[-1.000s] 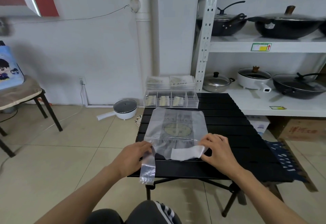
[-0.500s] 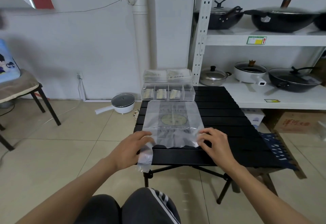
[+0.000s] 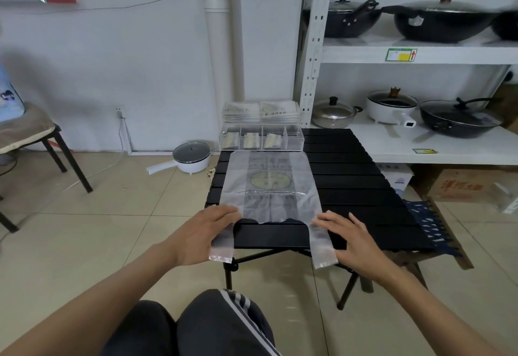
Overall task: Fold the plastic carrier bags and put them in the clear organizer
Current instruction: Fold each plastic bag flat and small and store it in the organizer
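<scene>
**Translucent bag spread flat, both hands at its handles**

Translucent plastic carrier bag (image 3: 269,187) lies flat on the black slatted desk (image 3: 350,187), its printed round emblem facing up and its closed end toward the far edge. Its two handle strips hang over the near edge of the desk, one on each side.

The left hand (image 3: 201,232) rests on the bag's near left corner with the fingers (image 3: 224,212) stretched out and nearly straight, lying flat on the plastic beside the left handle strip. The right hand (image 3: 350,235) is at the near right corner, fingers spread wide and straight, the fingertips touching the bag where the right handle strip begins. Neither hand is curled round anything.

At the far edge of the desk, just beyond the bag, stands the clear organizer (image 3: 262,138). Three of its compartments each hold a folded bag; the rightmost looks unfilled. Behind it sits a stack of flat bags (image 3: 260,110). Metal shelving (image 3: 420,54) with pots stands to the right, and a white pot (image 3: 190,156) sits on the tiled floor to the left of the desk.
</scene>
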A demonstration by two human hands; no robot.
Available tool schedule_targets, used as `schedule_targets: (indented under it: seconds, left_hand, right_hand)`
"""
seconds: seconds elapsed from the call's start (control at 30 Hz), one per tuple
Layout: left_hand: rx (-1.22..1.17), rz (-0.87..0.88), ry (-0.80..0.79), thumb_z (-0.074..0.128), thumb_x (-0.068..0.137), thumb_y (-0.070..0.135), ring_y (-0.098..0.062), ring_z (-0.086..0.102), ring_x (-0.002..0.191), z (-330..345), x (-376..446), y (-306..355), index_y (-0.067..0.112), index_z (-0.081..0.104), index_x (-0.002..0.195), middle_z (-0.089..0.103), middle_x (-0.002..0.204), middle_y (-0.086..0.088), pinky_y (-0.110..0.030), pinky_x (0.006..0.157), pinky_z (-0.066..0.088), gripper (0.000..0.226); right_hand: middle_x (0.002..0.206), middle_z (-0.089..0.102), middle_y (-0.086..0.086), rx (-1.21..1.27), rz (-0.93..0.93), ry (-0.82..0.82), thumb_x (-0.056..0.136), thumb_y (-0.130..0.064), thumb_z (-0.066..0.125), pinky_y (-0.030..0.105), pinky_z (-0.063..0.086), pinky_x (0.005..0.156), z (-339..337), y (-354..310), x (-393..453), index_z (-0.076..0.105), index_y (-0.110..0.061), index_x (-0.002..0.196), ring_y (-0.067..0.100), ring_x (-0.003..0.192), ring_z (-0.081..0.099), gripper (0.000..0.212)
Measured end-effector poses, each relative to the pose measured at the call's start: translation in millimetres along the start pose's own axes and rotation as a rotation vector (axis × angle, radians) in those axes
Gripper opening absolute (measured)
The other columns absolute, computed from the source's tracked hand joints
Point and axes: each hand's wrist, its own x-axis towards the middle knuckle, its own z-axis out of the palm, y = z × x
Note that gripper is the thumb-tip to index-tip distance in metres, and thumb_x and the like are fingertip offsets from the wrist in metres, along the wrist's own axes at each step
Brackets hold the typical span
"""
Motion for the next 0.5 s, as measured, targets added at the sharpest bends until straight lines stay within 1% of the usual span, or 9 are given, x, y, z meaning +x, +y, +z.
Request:
schedule_targets:
  seconds: [0.07,0.1,0.17,0.2,0.27,0.33,0.4,0.47,0.5]
  left_hand:
    - [0.032,-0.03,-0.023,0.066,0.077,0.028,-0.007,0.008,0.146,2.2,-2.8,-1.9,0.024,0.018,0.151,0.013,0.158,0.008,-0.029,0.12,0.005,0.089]
    - [0.031,-0.052,-0.04,0.064,0.075,0.023,-0.007,-0.001,0.147,2.4,-3.5,-2.2,0.024,0.01,0.153,0.004,0.16,0.008,-0.029,0.12,-0.002,0.094]
    - [0.029,-0.095,-0.079,0.056,0.072,0.019,-0.006,-0.012,0.145,1.3,-2.7,-1.0,0.02,0.0,0.153,-0.006,0.159,0.007,-0.026,0.118,-0.012,0.099]
    - [0.028,-0.119,-0.103,0.054,0.072,0.02,-0.006,-0.013,0.144,0.1,-1.4,0.8,0.019,-0.003,0.153,-0.007,0.158,0.007,-0.023,0.116,-0.014,0.099]
    - [-0.004,-0.172,-0.115,0.057,0.074,0.018,-0.01,-0.001,0.147,2.3,0.7,3.1,0.018,0.001,0.153,0.004,0.16,0.003,-0.021,0.115,-0.012,0.097]
    - [-0.062,-0.188,-0.046,0.061,0.075,0.015,-0.014,0.023,0.142,6.0,1.2,4.2,0.021,0.014,0.152,0.028,0.154,0.0,-0.021,0.115,-0.002,0.09]
    - [-0.077,-0.158,0.021,0.067,0.079,0.032,-0.011,0.042,0.128,6.4,1.4,5.8,0.024,0.03,0.146,0.047,0.138,0.005,-0.02,0.114,0.011,0.077]
    - [-0.089,-0.135,0.08,0.069,0.077,0.051,-0.008,0.051,0.112,6.2,1.6,7.0,0.026,0.042,0.138,0.057,0.121,0.01,-0.02,0.106,0.026,0.07]
    - [-0.097,-0.13,0.107,0.07,0.076,0.052,-0.006,0.052,0.107,5.8,1.8,7.8,0.027,0.046,0.134,0.059,0.115,0.013,-0.022,0.103,0.032,0.068]
  right_hand:
    - [0.154,0.021,-0.026,-0.149,-0.007,-0.035,0.084,-0.035,0.064,0.039,0.001,0.123,1.8,3.7,-2.1,0.024,-0.044,0.149,-0.008,0.144,0.008,0.077]
    - [0.155,0.014,-0.026,-0.219,-0.016,-0.034,0.084,-0.042,0.065,0.038,0.0,0.123,3.4,5.0,-2.3,0.016,-0.042,0.152,-0.006,0.145,0.004,0.083]
    - [0.157,0.004,-0.023,-0.309,-0.029,-0.009,0.084,-0.055,0.063,0.039,-0.001,0.122,7.0,6.8,-1.5,0.007,-0.038,0.154,-0.002,0.146,-0.001,0.091]
    - [0.157,0.002,-0.021,-0.335,-0.03,0.005,0.084,-0.056,0.063,0.04,-0.002,0.122,9.3,7.5,-0.1,0.004,-0.036,0.154,-0.001,0.146,-0.003,0.094]
    - [0.16,0.007,-0.014,-0.369,-0.041,0.028,0.083,-0.054,0.065,0.043,0.0,0.122,14.1,8.6,2.7,0.006,-0.032,0.155,0.003,0.147,0.001,0.095]
    - [0.158,0.025,-0.01,-0.377,-0.065,0.061,0.082,-0.046,0.069,0.047,0.004,0.121,17.3,9.2,4.6,0.016,-0.03,0.154,0.006,0.147,0.014,0.091]
    - [0.147,0.041,-0.01,-0.367,-0.093,0.11,0.08,-0.041,0.072,0.05,0.01,0.121,18.1,8.2,4.0,0.029,-0.03,0.15,0.007,0.142,0.031,0.084]
    - [0.136,0.047,-0.012,-0.342,-0.11,0.149,0.079,-0.043,0.07,0.052,0.014,0.12,17.8,5.7,2.8,0.038,-0.03,0.145,0.005,0.131,0.043,0.074]
    - [0.131,0.049,-0.013,-0.322,-0.117,0.161,0.079,-0.045,0.067,0.052,0.015,0.119,17.1,4.6,2.4,0.043,-0.031,0.143,0.004,0.126,0.046,0.069]
